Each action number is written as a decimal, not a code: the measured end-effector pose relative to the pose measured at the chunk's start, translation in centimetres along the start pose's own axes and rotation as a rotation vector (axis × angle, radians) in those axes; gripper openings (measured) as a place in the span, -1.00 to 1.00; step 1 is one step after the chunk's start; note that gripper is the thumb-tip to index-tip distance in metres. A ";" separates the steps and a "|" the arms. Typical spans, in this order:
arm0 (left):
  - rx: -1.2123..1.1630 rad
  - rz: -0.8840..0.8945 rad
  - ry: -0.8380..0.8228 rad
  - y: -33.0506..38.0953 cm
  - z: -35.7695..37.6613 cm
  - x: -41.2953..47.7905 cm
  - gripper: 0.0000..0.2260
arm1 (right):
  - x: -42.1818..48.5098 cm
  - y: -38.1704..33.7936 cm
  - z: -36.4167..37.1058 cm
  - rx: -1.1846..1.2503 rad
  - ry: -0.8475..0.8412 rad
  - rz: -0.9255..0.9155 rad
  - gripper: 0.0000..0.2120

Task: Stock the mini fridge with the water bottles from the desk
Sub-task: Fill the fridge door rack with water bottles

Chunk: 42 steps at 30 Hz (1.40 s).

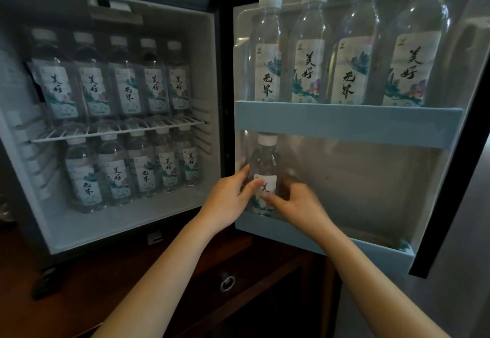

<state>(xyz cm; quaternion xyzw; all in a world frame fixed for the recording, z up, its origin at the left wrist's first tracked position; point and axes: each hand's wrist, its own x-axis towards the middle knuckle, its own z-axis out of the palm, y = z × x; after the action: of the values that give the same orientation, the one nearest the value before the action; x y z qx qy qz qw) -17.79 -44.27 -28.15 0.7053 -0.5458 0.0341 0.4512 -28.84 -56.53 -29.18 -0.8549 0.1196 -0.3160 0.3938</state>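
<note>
While the water bottle (265,164) is gripped from both sides, the step in hand reads as placement into the lower door shelf (331,241). Its left side is wrapped by the left hand (229,201), thumb laid on the label. Its right side is held by the right hand (298,203), fingers curled round it, thumb tip pressed low on the label.

The bottle is held upright at the hinge end of that shelf, cap just under the upper door shelf (344,123). Its base is hidden behind the rail, so whether it is seated cannot be told. To its right no other bottle is seen on the lower door shelf.

The upper door shelf is packed with the door row (309,46), upright and touching. Inside the mini fridge (127,222), a top row (124,80) of five is stood on the wire shelf (119,131), and a bottom row (144,169) of five is lined up on the floor below.

Judgement: stocking is well along, and the lower door shelf is the main space left. Next move calls for the bottle to be lowered fully behind the rail and pushed against the left wall. Both grips are then to be released without it being tipped, and another bottle fetched. Clearance under the upper door shelf looks tight, so an angled entry may be needed. The table is not in view; remaining stock cannot be told.
</note>
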 end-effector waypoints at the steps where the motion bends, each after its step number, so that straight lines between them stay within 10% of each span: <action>1: 0.039 0.002 0.040 0.0 0.1 0.0 -0.67 | 0.0 0.0 0.0 -0.029 0.015 0.005 -0.77; 15: 0.111 -0.017 0.313 -0.5 -1.0 -1.8 -0.79 | -0.2 -0.4 0.7 -0.221 0.170 0.074 -0.40; 22: 0.012 -0.153 0.320 -2.1 -2.7 -3.5 -0.82 | -0.9 -3.6 2.9 -0.208 0.505 -0.430 -0.81; 42: 0.222 -0.582 0.686 -10.8 -18.3 -21.1 -0.74 | -0.2 -13.7 25.2 -0.005 -0.144 -0.554 -0.91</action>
<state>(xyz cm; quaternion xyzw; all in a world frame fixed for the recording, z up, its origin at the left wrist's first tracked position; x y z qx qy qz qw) -9.48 -16.36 -35.25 0.8212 -0.1374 0.1956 0.5182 -13.67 -32.34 -31.38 -0.8761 -0.1463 -0.3498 0.2979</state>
